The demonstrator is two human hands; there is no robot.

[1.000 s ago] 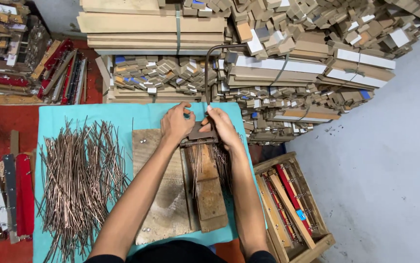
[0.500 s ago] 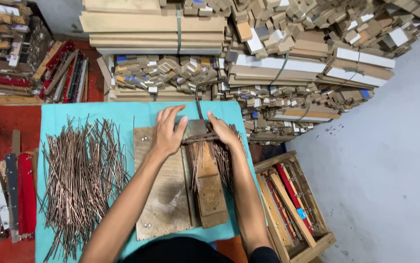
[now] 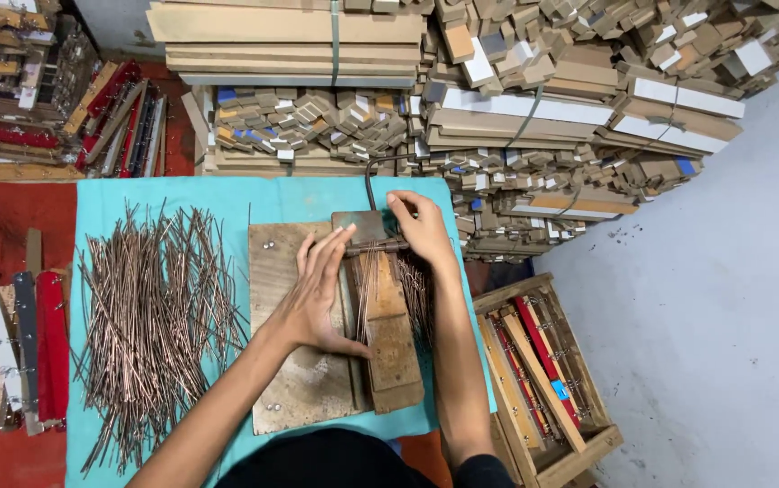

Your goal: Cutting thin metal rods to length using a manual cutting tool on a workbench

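We see no screens or signs, but strapped bundles of flat tan strips are stacked along the top: one broad bundle [image 3: 281, 41] at upper left with a green strap [image 3: 336, 36], and further bundles [image 3: 534, 113] to the right with dark straps. Small white [image 3: 480, 65] and blue [image 3: 226, 94] patches mark many strip ends in the piles. A small blue label [image 3: 559, 389] sits on a strip in the wooden crate [image 3: 588, 447] at lower right.

Right hand [image 3: 421, 230] covers the far end of the wooden jig [image 3: 389, 316] — can't see what its fingertips pinch. Wooden crate [image 3: 543, 380] right of the jig — corner cut off by the bottom edge.
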